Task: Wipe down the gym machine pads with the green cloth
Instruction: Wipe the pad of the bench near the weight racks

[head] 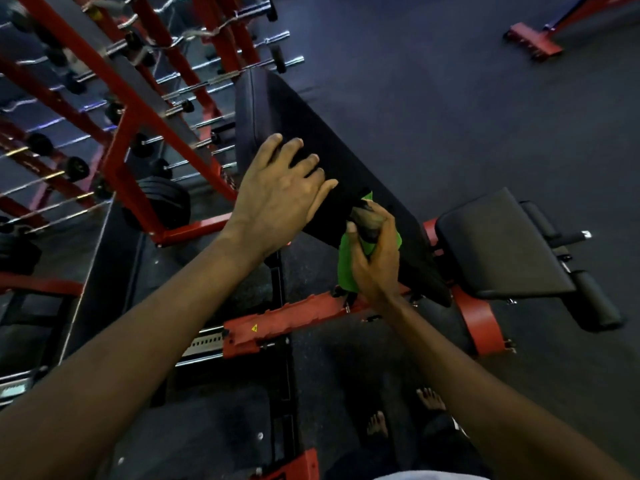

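Head view, gym bench.
- Left hand (277, 194): laid open, fingers spread, on the upper face of the inclined black back pad (294, 109).
- Right hand (375, 254): closed round the green cloth (349, 271), which is held at the pad's lower left edge. A dark, blurred object is gripped with it.
- Seat pad (495, 244): set at the right.
- Barbell rack (121, 98): stood at the left.

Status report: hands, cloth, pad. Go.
Left hand open, flat on pad, fingers spread. Right hand grips cloth at the pad's near edge. Nothing in the way on the pad.
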`<state>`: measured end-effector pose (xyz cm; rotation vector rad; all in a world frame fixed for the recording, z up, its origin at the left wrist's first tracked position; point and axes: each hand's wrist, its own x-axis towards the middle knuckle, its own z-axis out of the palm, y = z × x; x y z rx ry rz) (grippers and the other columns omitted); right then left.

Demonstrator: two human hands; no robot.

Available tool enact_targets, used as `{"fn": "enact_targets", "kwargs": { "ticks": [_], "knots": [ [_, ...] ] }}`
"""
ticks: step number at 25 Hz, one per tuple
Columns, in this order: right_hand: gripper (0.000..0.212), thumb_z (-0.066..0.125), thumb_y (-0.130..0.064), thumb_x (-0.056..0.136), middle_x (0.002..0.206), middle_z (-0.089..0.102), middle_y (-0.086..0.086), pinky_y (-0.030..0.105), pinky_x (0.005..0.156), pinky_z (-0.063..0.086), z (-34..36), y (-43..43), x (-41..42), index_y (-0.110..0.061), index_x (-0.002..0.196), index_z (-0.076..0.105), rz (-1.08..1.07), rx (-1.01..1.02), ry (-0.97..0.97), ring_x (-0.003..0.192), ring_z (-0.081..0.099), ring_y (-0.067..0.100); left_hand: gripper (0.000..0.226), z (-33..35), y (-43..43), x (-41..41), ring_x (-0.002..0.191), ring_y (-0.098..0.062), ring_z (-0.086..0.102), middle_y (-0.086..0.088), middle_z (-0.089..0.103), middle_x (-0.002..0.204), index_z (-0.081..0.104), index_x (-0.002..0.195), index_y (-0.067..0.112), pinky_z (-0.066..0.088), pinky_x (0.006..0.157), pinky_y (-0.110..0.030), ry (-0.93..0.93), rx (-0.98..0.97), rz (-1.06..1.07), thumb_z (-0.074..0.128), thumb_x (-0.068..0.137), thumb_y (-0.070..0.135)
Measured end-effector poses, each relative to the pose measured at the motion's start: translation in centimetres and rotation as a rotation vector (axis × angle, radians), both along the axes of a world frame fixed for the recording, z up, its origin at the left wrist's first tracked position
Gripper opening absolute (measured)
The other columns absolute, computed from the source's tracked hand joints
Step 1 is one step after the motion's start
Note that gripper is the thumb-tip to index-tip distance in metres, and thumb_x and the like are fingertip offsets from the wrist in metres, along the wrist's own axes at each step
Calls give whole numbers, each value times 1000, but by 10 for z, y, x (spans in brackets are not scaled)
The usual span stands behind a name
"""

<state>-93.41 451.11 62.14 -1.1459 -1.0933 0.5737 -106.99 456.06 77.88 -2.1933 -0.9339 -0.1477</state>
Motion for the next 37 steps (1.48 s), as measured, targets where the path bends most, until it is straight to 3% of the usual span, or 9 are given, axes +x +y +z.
{"fn": "enact_targets", "kwargs": {
  "ticks": [2,5,7,9,13,17,22,28,37],
  "knots": [
    [35,65,-19,96,130,57,7,42,104,48,-1,-1,-2,-12,128,53,-6,26,-31,124,56,19,46,2,-5,9,131,-30,54,-7,67,131,73,117,16,34,111,-44,64,-103,50,36,107,43],
    [39,64,-23,97,131,58,6,44,102,49,-24,-6,3,-23,133,49,-25,-58,-6,124,57,18,61,-6,-11,32,147,-32,33,-15,40,157,46,146,7,30,117,-45,276,-318,148,31,106,51],
    [39,62,-26,99,128,58,4,41,102,49,-40,-11,8,-45,130,47,-117,-127,25,124,56,15,78,-11,-9,42,152,-33,20,-17,22,164,26,155,4,22,121,-45,479,-374,211,32,102,61],
    [36,60,-28,100,125,59,4,38,102,48,-50,-10,12,-53,124,46,-184,-154,44,123,57,15,87,-12,-2,45,153,-33,15,-18,14,166,15,158,2,19,122,-45,606,-361,216,32,99,65],
    [23,62,-21,98,122,60,4,43,101,48,-50,1,3,-17,121,57,-205,-117,113,119,58,15,86,-12,1,38,153,-32,19,-18,18,165,16,157,2,21,122,-43,665,-318,158,25,100,66],
    [37,66,-18,95,126,57,6,37,103,47,-70,1,6,-1,127,55,-150,-47,67,121,57,18,87,-15,1,39,152,-30,22,-17,21,164,18,156,2,22,122,-43,650,-328,166,23,99,67],
    [24,62,-27,98,118,61,6,44,97,49,-90,4,20,-23,121,55,-237,-109,122,115,60,16,89,-16,0,45,152,-28,22,-14,22,165,18,157,5,21,122,-41,629,-364,210,23,96,69],
    [37,66,-19,94,123,58,11,42,103,46,-80,5,3,3,123,57,-207,-20,114,120,56,24,90,-35,10,67,153,-27,18,-14,17,166,15,158,6,19,124,-39,662,-459,161,31,95,69],
    [35,58,-37,98,117,61,5,41,96,49,-114,6,28,-10,120,59,-288,-211,192,113,59,14,81,-63,23,81,152,-26,22,-13,21,165,14,159,8,23,123,-40,789,-535,37,22,100,63]
  ]
}}
